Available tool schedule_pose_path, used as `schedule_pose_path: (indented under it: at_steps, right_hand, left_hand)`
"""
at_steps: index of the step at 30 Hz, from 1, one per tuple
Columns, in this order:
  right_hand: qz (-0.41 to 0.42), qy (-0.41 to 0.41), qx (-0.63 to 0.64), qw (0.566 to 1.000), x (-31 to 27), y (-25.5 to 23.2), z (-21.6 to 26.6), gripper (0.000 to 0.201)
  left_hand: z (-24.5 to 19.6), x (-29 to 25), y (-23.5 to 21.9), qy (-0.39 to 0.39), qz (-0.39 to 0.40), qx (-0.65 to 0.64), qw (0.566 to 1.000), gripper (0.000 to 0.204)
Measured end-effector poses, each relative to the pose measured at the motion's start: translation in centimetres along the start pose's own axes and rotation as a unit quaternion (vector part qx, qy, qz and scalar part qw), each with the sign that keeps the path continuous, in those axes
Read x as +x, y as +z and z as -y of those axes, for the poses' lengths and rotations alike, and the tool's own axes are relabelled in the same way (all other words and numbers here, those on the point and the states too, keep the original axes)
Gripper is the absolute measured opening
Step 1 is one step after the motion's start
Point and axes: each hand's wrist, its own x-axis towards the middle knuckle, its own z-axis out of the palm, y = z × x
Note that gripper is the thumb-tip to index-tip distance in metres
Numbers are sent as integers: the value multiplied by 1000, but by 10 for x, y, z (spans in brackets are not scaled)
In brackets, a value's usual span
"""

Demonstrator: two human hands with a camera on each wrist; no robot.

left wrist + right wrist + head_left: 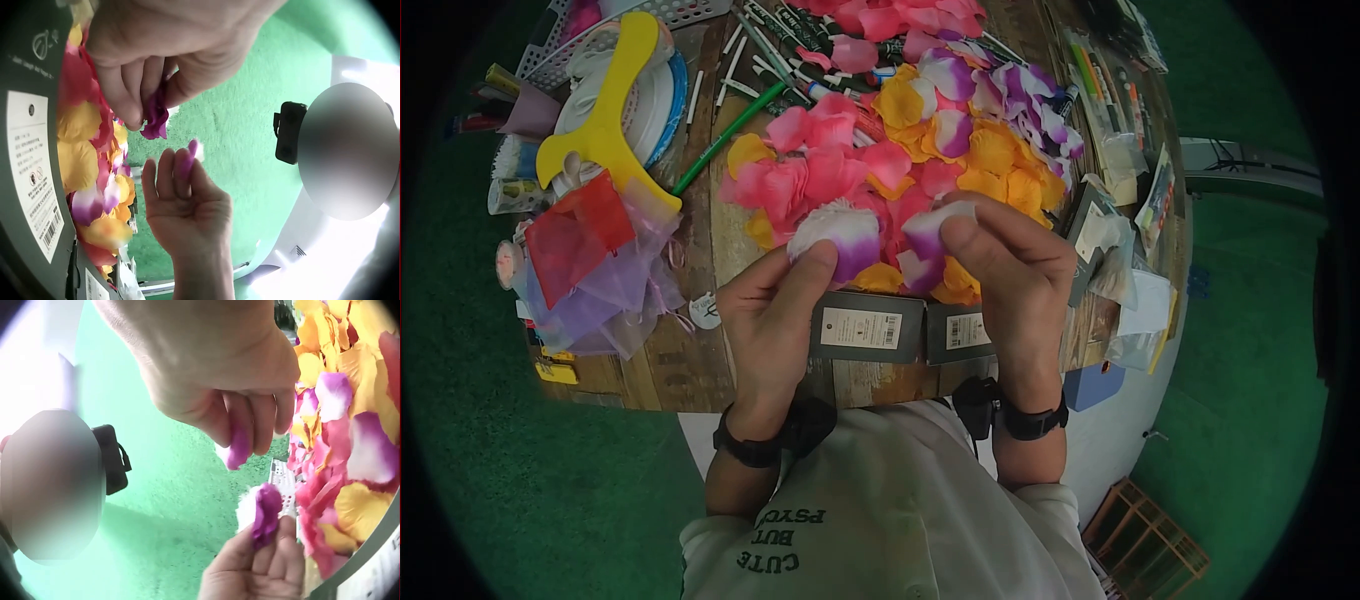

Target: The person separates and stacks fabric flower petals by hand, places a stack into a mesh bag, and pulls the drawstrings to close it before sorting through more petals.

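Between thumb and fingers, my left hand (775,300) pinches a white and purple petal bunch (850,243), with a frayed white edge. Facing it, my right hand (1022,280) pinches a smaller white and purple petal (922,235). A small gap separates the two held pieces. In the left wrist view the left hand (169,50) is at the top and the right hand (190,212) below. The right wrist view has the right hand (219,375) above the left hand (259,569). Pink petals (785,185) and orange petals (1000,160) lie beneath and beyond the hands.
Two dark boxes with labels (862,327) lie near the front edge. A yellow Y-shaped piece (605,120), a red pouch (580,240) and lilac mesh bags (615,295) are at the left. Markers and a green pencil (725,140) lie behind. Plastic packets (1135,310) are at the right.
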Motion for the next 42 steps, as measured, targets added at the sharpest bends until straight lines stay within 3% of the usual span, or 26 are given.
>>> schedule_pose_path:
  at_steps: [2, 4, 5, 6, 8, 9, 11, 15, 17, 18, 20, 21, 23, 26, 31, 33, 39, 40, 42]
  right_hand:
    - [47, 23, 16, 998, -5, -2, 1, 16]
    - [190, -86, -21, 978, -9, -4, -4, 17]
    - [195, -150, -55, 968, -11, 0, -4, 16]
    - [192, -150, -54, 968, -12, 1, -4, 16]
    - [181, -254, -196, 930, -13, 2, -3, 15]
    - [179, -256, -195, 930, -12, 3, -4, 15]
    - [54, -391, -336, 855, -9, 3, -12, 16]
    - [22, -419, -337, 843, -5, 0, -26, 21]
    - [31, -368, -276, 887, -5, 0, -29, 27]
    - [30, -367, -277, 887, -7, 0, -28, 27]
    - [50, -212, -142, 966, -12, 0, -24, 31]
    - [45, -212, -143, 966, -14, -1, -24, 31]
    - [100, 17, 35, 994, -17, -4, -24, 31]
    - [139, 49, 36, 988, -21, -10, -26, 29]
    - [105, 4, -42, 994, -30, -9, -27, 20]
    - [58, -110, -77, 989, -31, -8, -36, 18]
    - [65, -147, -106, 981, -30, -14, -40, 18]
    - [66, -145, -107, 981, -30, -16, -34, 18]
    - [91, -38, -107, 989, -26, -22, -20, 25]
  left_hand:
    - [0, 2, 5, -7, -5, 5, 1000, 14]
    - [2, 2, 8, 19, 22, 25, 999, 12]
    - [3, 1, 9, 17, 24, 27, 999, 12]
    - [4, 0, 9, 15, 31, 38, 999, 12]
    - [5, -2, 10, 14, 42, 51, 998, 12]
    - [7, -4, 12, 30, 47, 47, 997, 13]
    - [8, -9, 13, 43, 56, 44, 997, 14]
    - [8, -13, 13, 49, 81, 60, 994, 16]
    - [10, -12, 12, 45, 89, 54, 994, 16]
    - [10, -12, 11, 39, 98, 56, 993, 17]
    - [11, -12, 10, 30, 113, 56, 992, 17]
    - [11, -12, 11, 35, 122, 57, 990, 17]
    - [9, -13, 10, 42, 138, 57, 988, 18]
    - [11, -15, 4, 15, 150, 69, 986, 18]
    - [7, -18, -10, -30, 242, 73, 967, 21]
    - [2, -20, 4, -23, 245, 100, 964, 22]
    - [6, -16, 8, -3, 206, 121, 971, 20]
    - [8, -16, 7, 14, 196, 113, 974, 18]
    - [13, -15, 6, 14, 165, 107, 980, 17]
